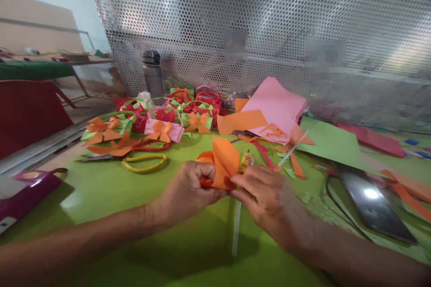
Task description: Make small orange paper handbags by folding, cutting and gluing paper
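Between both hands, above the green table, is a folded piece of orange paper (225, 161) with a loop at its left and a pointed flap standing up. My left hand (190, 186) is closed, its thumb and curled fingers gripping the paper's left side and lower edge. The thumb and fingertips of my right hand (266, 195) pinch the lower right edge. Just behind the right fingers shows a yellow glue gun tip (247, 160), partly hidden. A clear glue stick (237, 228) lies below the hands, its upper end hidden by them.
Several small paper bags with orange bows (161, 131) stand at the back left, near a grey bottle (153, 74). Scissors with yellow and red handles (144, 163) lie left. Pink paper sheets (274, 107), green paper (332, 141) and a phone (375, 202) are right. A perforated metal panel (202, 13) stands behind.
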The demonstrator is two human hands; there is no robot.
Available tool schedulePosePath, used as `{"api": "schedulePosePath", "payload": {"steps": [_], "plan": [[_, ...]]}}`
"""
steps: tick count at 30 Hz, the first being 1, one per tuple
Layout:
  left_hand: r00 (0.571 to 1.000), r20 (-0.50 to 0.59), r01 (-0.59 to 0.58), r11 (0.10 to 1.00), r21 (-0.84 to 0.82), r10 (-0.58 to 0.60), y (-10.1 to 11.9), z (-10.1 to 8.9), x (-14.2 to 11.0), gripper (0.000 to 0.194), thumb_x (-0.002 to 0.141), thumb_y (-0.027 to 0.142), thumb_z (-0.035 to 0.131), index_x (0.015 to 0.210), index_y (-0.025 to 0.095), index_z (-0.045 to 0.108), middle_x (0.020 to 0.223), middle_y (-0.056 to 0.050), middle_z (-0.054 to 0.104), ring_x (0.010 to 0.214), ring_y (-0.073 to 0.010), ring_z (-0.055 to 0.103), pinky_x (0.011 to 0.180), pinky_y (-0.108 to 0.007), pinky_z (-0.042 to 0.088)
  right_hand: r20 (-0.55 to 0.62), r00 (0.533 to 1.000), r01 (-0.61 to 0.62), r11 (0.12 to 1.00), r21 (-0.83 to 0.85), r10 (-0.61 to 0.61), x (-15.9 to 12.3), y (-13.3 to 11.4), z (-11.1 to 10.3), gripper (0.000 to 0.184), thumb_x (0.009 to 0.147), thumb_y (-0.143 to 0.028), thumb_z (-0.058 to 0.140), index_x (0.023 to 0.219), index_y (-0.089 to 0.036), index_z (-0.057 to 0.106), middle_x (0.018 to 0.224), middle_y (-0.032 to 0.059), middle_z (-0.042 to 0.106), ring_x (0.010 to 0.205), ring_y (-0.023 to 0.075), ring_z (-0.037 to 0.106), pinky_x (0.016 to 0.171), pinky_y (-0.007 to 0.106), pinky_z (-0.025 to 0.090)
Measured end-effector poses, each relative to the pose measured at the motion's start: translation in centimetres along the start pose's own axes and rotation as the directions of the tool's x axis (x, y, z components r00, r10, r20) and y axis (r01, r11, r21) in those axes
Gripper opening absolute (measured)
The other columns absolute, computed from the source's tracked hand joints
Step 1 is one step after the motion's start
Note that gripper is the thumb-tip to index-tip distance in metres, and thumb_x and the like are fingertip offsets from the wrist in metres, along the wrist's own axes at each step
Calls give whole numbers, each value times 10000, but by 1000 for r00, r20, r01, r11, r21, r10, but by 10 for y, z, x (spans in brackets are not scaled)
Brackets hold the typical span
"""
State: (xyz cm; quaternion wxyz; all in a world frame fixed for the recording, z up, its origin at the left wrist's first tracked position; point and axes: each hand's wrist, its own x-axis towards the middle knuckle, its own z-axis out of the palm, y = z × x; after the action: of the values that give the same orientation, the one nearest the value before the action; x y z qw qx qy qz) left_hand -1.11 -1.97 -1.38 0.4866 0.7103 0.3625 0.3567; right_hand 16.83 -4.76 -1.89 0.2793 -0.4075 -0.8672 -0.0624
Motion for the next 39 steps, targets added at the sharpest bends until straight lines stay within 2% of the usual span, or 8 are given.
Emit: {"api": "schedulePosePath", "payload": {"steps": [9, 19, 22, 27, 29, 32, 35, 39], "plan": [[998, 25, 57, 998, -25, -57, -9, 1, -1, 151, 680, 190, 634, 598, 130, 522, 567, 54, 434, 516, -58, 353, 464, -173, 295, -1, 1000, 12, 1000, -22, -12, -3, 3, 6, 86, 845, -184, 568, 878, -175, 646, 683, 20, 564, 653, 173, 489, 618, 305, 358], [997, -71, 43, 999, -1, -43, -8, 4, -3, 177, 690, 136, 613, 675, 167, 439, 636, 48, 521, 606, -94, 502, 538, -200, 387, -9, 1000, 1, 1000, 0, -1, -2, 1, 7, 86, 852, -193, 558, 824, -170, 635, 701, 33, 585, 666, 177, 511, 628, 309, 370], [995, -58, 74, 996, -55, -77, -9, 6, -5, 188, 701, 128, 606, 769, 178, 438, 696, 32, 583, 685, -129, 581, 584, -220, 442, -32, 999, 8, 1000, 4, -8, -1, 1, 9, 122, 864, -193, 535, 795, -171, 633, 684, 33, 581, 658, 172, 510, 630, 306, 375], [987, -123, 101, 994, -47, -106, -12, 8, -6, 282, 702, 145, 616, 934, 180, 459, 838, -16, 653, 801, -175, 633, 683, -274, 491, -80, 997, 10, 995, 97, -2, 2, 2, 12, 181, 871, -192, 516, 727, -163, 622, 634, 21, 575, 614, 145, 515, 615, 283, 384], [992, -106, 70, 997, -23, -72, -12, 7, -6, 217, 710, 152, 609, 887, 170, 484, 832, -16, 648, 795, -167, 622, 681, -263, 479, -78, 997, -11, 990, 139, 22, 3, 2, 13, 188, 868, -192, 516, 714, -160, 619, 609, 13, 573, 588, 133, 514, 604, 273, 383], [995, -79, 59, 997, 48, -55, -10, 6, -6, 84, 723, 156, 580, 727, 155, 496, 701, 10, 601, 661, -125, 556, 578, -222, 419, -76, 997, -21, 988, 152, 33, 3, 3, 14, 201, 868, -198, 514, 697, -164, 613, 602, 10, 576, 585, 128, 512, 598, 267, 379], [995, -79, 70, 993, 92, -63, -9, 7, -7, 91, 727, 153, 562, 666, 150, 494, 638, 23, 558, 600, -104, 495, 530, -209, 368, -81, 997, -1, 990, 138, 12, 2, 3, 15, 223, 872, -190, 499, 676, -169, 602, 593, 8, 562, 584, 128, 506, 603, 269, 374], [997, -54, 53, 994, 97, -48, -9, 7, -7, 89, 742, 161, 551, 678, 156, 490, 645, 26, 544, 614, -106, 494, 537, -208, 361, -88, 996, 31, 992, 120, -20, 1, 4, 17, 245, 877, -166, 465, 663, -171, 585, 593, 8, 564, 578, 128, 510, 635, 288, 377]]}}
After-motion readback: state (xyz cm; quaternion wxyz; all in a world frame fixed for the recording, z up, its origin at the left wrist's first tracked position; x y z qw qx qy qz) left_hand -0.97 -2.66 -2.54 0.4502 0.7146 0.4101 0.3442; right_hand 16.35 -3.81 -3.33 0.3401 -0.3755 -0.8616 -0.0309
